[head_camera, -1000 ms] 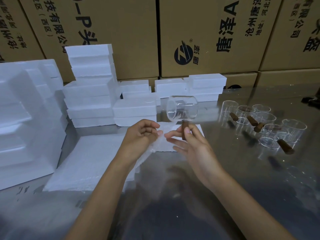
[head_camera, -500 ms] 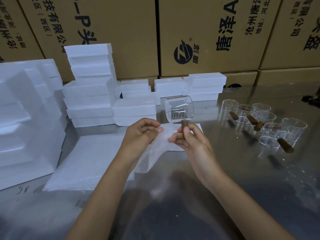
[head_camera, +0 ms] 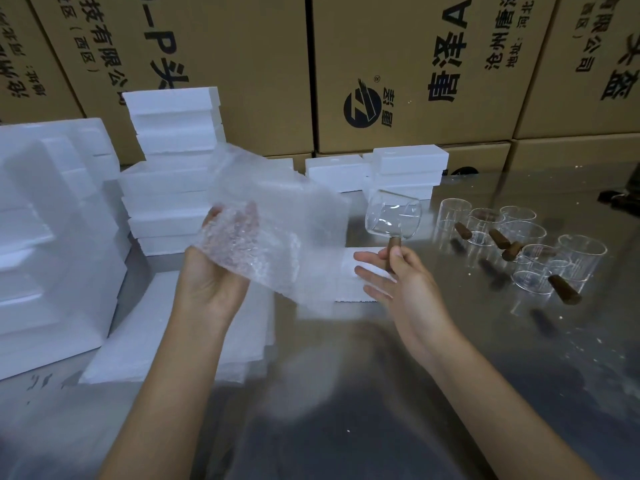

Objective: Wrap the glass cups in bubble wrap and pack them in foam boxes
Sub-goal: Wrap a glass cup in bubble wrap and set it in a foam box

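From the head camera, the right hand (head_camera: 398, 271) is pinching the brown wooden handle (head_camera: 393, 249) of a glass cup (head_camera: 393, 216) between thumb and forefinger, the other fingers spread loose. The cup is hanging in the air above the steel table (head_camera: 450, 375), the handle running down from the cup into the hand, its long axis close to upright. The cup body is tipping, its open mouth facing up and to the left, toward the sheet.

The left hand (head_camera: 211, 271) is gripping a sheet of bubble wrap (head_camera: 277, 230), fingers showing through the plastic; the sheet is lifted clear of the table and fanning out to the right, its edge blurred.

Against the frame half a second ago, the sheet is now raised well above the stack of bubble wrap (head_camera: 173, 341) where it was lying, the hands are now apart instead of nearly touching, and the cup is sitting further right.

More cups (head_camera: 519, 244) are standing grouped on the table to the right. Foam boxes (head_camera: 173, 161) are piled behind, in front of cardboard cartons (head_camera: 415, 64).
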Demonstrator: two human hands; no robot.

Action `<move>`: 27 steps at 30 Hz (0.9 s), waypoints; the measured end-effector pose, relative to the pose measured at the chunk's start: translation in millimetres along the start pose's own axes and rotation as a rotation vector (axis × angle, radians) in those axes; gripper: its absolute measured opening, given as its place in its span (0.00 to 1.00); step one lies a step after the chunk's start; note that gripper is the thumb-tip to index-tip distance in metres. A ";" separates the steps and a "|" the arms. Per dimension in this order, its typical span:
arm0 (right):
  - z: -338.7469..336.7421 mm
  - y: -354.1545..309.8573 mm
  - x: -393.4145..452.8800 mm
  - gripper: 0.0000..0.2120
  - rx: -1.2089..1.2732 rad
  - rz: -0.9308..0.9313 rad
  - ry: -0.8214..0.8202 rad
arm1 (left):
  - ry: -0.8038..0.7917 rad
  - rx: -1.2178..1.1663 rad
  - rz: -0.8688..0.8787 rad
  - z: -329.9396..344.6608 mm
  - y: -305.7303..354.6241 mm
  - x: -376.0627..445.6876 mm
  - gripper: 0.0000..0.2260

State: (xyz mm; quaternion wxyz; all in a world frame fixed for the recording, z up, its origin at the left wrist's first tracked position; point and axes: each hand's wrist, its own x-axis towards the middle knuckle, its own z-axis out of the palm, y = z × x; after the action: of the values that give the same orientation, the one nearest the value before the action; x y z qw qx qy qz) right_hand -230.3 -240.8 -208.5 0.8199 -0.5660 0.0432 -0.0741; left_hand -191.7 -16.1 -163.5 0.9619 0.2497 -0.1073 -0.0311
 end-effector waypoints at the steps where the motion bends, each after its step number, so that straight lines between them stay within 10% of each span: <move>1: 0.3 1.0 -0.5 0.13 0.031 0.045 -0.020 | 0.062 0.067 0.024 -7.5 1.7 3.3 0.14; 9: 1.5 -0.4 -2.4 0.13 0.248 0.109 -0.148 | 0.475 1.041 0.054 -46.1 4.1 8.4 0.14; 12: -2.6 -0.8 -0.5 0.13 0.206 0.101 -0.139 | 0.609 1.527 0.509 -40.5 1.0 3.8 0.13; 15: -2.7 1.2 -0.2 0.12 0.173 0.109 -0.164 | 0.362 1.709 0.835 -18.6 -5.3 -3.0 0.09; 20: 2.7 4.4 -2.7 0.10 0.177 0.110 -0.206 | -0.063 1.797 0.144 -11.1 -57.0 -6.2 0.04; 27: 4.1 2.3 -3.9 0.11 0.114 0.078 -0.145 | 0.104 1.591 0.153 -15.6 -76.7 -5.4 0.08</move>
State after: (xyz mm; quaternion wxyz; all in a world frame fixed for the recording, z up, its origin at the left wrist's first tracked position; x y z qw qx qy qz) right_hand -233.4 -235.5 -209.3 0.8540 -0.5202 0.0015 -0.0036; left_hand -193.9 -75.1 -215.1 0.4988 0.8538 -0.0691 0.1325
